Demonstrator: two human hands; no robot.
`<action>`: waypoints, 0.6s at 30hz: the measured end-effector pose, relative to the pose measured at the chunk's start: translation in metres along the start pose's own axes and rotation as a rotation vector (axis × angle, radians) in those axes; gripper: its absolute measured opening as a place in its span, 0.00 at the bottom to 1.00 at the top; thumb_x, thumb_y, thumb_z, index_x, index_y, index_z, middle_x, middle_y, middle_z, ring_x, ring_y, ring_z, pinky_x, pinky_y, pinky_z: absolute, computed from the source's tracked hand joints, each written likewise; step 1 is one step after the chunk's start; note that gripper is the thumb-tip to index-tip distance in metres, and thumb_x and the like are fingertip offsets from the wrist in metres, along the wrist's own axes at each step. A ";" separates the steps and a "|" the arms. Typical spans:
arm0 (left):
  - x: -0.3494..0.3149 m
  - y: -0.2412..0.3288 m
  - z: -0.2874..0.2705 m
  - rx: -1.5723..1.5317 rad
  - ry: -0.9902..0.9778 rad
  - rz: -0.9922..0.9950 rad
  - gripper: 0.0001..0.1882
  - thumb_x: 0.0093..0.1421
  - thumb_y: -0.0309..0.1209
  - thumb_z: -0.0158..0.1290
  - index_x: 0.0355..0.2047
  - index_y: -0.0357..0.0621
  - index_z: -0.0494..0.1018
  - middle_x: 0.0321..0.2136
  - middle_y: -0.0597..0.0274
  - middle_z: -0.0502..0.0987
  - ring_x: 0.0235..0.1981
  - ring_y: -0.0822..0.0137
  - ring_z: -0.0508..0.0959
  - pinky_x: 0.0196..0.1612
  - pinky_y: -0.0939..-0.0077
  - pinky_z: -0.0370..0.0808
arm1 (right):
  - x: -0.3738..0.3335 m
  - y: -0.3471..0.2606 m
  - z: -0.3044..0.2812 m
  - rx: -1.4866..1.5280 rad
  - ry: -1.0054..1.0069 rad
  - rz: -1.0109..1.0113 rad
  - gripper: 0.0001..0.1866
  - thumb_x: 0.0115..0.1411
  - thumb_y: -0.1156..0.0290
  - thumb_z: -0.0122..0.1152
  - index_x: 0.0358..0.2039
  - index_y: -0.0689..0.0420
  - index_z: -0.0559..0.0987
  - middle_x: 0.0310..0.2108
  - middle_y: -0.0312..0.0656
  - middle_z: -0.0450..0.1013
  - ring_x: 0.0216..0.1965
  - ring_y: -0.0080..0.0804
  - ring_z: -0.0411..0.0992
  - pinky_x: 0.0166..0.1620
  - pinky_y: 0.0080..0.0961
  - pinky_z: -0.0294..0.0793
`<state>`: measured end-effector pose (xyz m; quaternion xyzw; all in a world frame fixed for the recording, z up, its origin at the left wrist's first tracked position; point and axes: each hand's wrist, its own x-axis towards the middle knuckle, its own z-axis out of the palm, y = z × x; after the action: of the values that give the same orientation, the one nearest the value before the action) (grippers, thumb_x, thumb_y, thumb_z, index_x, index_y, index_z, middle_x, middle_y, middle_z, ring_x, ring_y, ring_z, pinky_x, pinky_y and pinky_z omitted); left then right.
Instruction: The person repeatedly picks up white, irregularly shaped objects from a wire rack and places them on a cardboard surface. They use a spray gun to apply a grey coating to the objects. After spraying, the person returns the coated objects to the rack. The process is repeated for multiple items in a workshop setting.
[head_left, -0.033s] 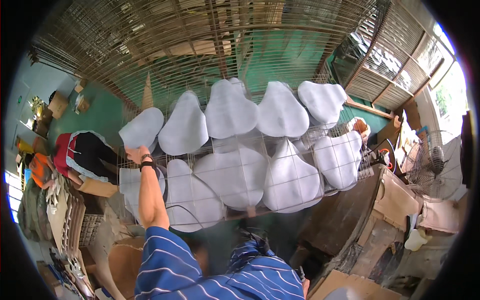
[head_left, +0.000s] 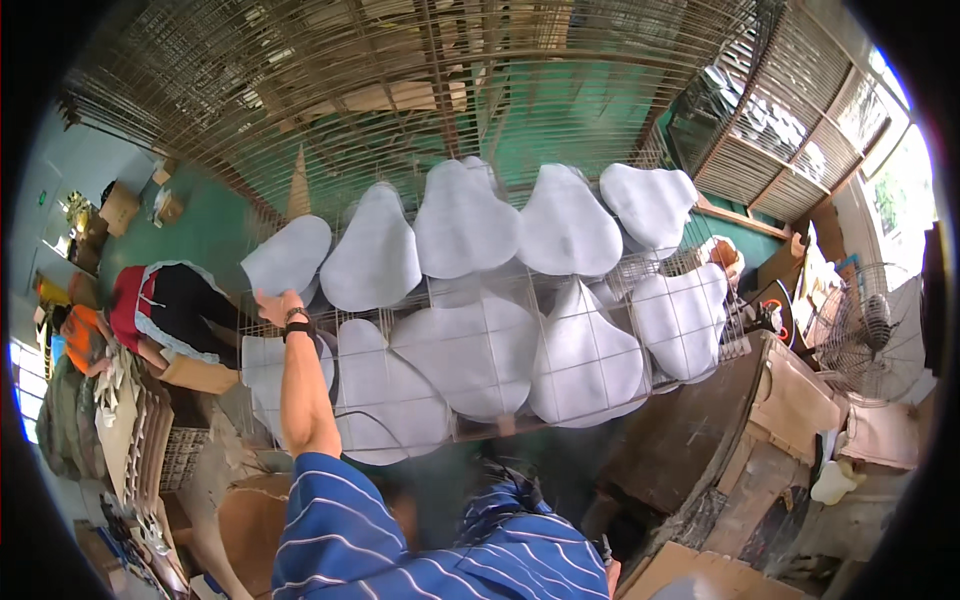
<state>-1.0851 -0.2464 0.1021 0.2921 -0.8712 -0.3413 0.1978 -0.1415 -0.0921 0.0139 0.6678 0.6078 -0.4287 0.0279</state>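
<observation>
My left hand [head_left: 281, 307], with a dark band at its wrist, reaches to the left end of a wire rack [head_left: 425, 297]. Its fingers curl at the rack's wires, right by the lower edge of a pale grey, rounded sheet piece [head_left: 290, 254]. Similar flat pieces lie in two rows; one broad pear-shaped piece [head_left: 465, 222] is in the far row. Wire mesh crosses over the near row, including a wide piece [head_left: 470, 350]. Only a sliver of my right hand [head_left: 612, 572] shows at the bottom, beside a small dark object; its fingers are hidden.
More wire racks [head_left: 380, 60] stand beyond. At left, a person in a red top and dark apron [head_left: 175, 305] bends over near stacked cardboard [head_left: 150, 440]. A large fan [head_left: 870, 320] stands at right, behind a worn wooden bench [head_left: 690, 430].
The whole view has shifted very slightly. My left hand keeps its place at the rack's left end, and the grey pieces lie as before.
</observation>
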 end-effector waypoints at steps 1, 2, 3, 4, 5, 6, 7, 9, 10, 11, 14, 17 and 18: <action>0.015 -0.006 -0.001 -0.001 -0.046 -0.008 0.37 0.53 0.31 0.56 0.65 0.53 0.60 0.55 0.41 0.70 0.51 0.42 0.76 0.52 0.51 0.75 | 0.002 -0.005 0.001 -0.003 -0.017 -0.002 0.17 0.52 0.64 0.67 0.42 0.58 0.82 0.28 0.47 0.79 0.31 0.26 0.70 0.35 0.34 0.72; 0.030 -0.015 0.000 -0.003 -0.095 -0.018 0.37 0.53 0.31 0.56 0.64 0.54 0.61 0.55 0.40 0.70 0.50 0.42 0.76 0.51 0.51 0.75 | 0.005 -0.009 0.000 -0.007 -0.032 -0.006 0.17 0.52 0.64 0.67 0.42 0.58 0.82 0.28 0.47 0.79 0.31 0.26 0.70 0.35 0.34 0.72; 0.040 -0.020 0.005 -0.045 -0.075 0.011 0.35 0.54 0.34 0.57 0.64 0.57 0.62 0.53 0.43 0.71 0.50 0.45 0.76 0.51 0.49 0.75 | 0.005 -0.010 0.001 -0.008 -0.038 -0.004 0.17 0.52 0.64 0.67 0.42 0.58 0.82 0.28 0.48 0.79 0.31 0.26 0.70 0.35 0.35 0.72; 0.058 -0.023 0.005 -0.514 -0.214 -0.135 0.35 0.54 0.35 0.57 0.64 0.57 0.62 0.51 0.43 0.71 0.49 0.46 0.76 0.52 0.46 0.74 | 0.006 -0.012 0.002 -0.010 -0.043 -0.007 0.17 0.52 0.64 0.67 0.42 0.58 0.82 0.28 0.48 0.79 0.31 0.26 0.70 0.36 0.35 0.72; 0.067 -0.020 0.009 -0.984 -0.361 -0.285 0.35 0.55 0.36 0.56 0.64 0.58 0.61 0.50 0.43 0.71 0.49 0.48 0.76 0.52 0.43 0.73 | 0.006 -0.015 0.003 -0.016 -0.043 -0.006 0.17 0.52 0.64 0.66 0.42 0.58 0.82 0.28 0.48 0.79 0.31 0.26 0.70 0.36 0.35 0.72; 0.111 -0.018 -0.011 -1.185 -0.493 -0.201 0.34 0.57 0.34 0.55 0.64 0.56 0.60 0.49 0.43 0.70 0.48 0.49 0.75 0.52 0.38 0.74 | 0.010 -0.015 0.003 -0.009 -0.073 -0.025 0.17 0.52 0.64 0.66 0.42 0.58 0.82 0.28 0.48 0.79 0.31 0.26 0.70 0.36 0.35 0.72; 0.150 -0.006 -0.034 -1.376 -0.666 -0.127 0.33 0.59 0.33 0.53 0.65 0.54 0.59 0.48 0.43 0.70 0.48 0.50 0.75 0.51 0.34 0.74 | 0.015 -0.014 0.008 0.005 -0.107 -0.044 0.17 0.52 0.64 0.66 0.42 0.58 0.82 0.28 0.48 0.79 0.31 0.26 0.70 0.36 0.35 0.72; 0.146 0.026 -0.035 -1.574 -0.562 -0.169 0.32 0.60 0.25 0.49 0.66 0.49 0.57 0.43 0.44 0.69 0.44 0.50 0.74 0.49 0.31 0.76 | 0.012 -0.015 0.007 -0.015 -0.094 -0.036 0.17 0.52 0.64 0.66 0.42 0.58 0.82 0.28 0.48 0.79 0.31 0.26 0.71 0.36 0.35 0.72; 0.099 0.056 -0.030 -1.546 -0.265 -0.249 0.33 0.59 0.18 0.46 0.66 0.46 0.55 0.39 0.45 0.69 0.42 0.50 0.73 0.48 0.31 0.79 | 0.002 -0.017 0.001 -0.044 -0.056 -0.012 0.17 0.52 0.64 0.66 0.42 0.58 0.82 0.28 0.48 0.79 0.31 0.26 0.71 0.36 0.35 0.72; 0.082 0.089 -0.053 -1.508 -0.285 -0.192 0.36 0.57 0.14 0.44 0.67 0.46 0.54 0.38 0.46 0.68 0.40 0.51 0.73 0.48 0.34 0.81 | 0.000 -0.017 0.002 -0.045 -0.044 -0.001 0.17 0.52 0.64 0.66 0.42 0.58 0.82 0.28 0.49 0.79 0.31 0.26 0.71 0.36 0.35 0.72; 0.073 0.154 -0.145 -1.455 -0.300 -0.019 0.43 0.50 0.06 0.43 0.68 0.42 0.53 0.40 0.46 0.67 0.39 0.53 0.73 0.49 0.36 0.83 | 0.002 -0.020 0.005 -0.049 -0.062 -0.012 0.17 0.52 0.64 0.66 0.42 0.58 0.82 0.28 0.49 0.79 0.31 0.27 0.71 0.36 0.35 0.72; 0.079 0.192 -0.200 -1.492 -0.325 0.103 0.38 0.50 0.06 0.41 0.65 0.29 0.56 0.49 0.39 0.67 0.43 0.47 0.75 0.48 0.36 0.83 | 0.006 -0.025 0.010 -0.053 -0.079 -0.027 0.17 0.52 0.64 0.66 0.42 0.58 0.82 0.28 0.49 0.79 0.31 0.27 0.72 0.36 0.35 0.72; 0.087 0.197 -0.208 -1.485 -0.333 0.156 0.36 0.50 0.06 0.41 0.64 0.28 0.56 0.51 0.38 0.66 0.44 0.44 0.75 0.48 0.36 0.83 | 0.009 -0.027 0.011 -0.057 -0.087 -0.033 0.17 0.52 0.64 0.66 0.42 0.58 0.82 0.28 0.49 0.79 0.31 0.27 0.72 0.36 0.35 0.72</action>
<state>-1.1105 -0.2848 0.3981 -0.0350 -0.4494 -0.8620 0.2319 -0.1707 -0.0842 0.0139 0.6374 0.6288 -0.4403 0.0662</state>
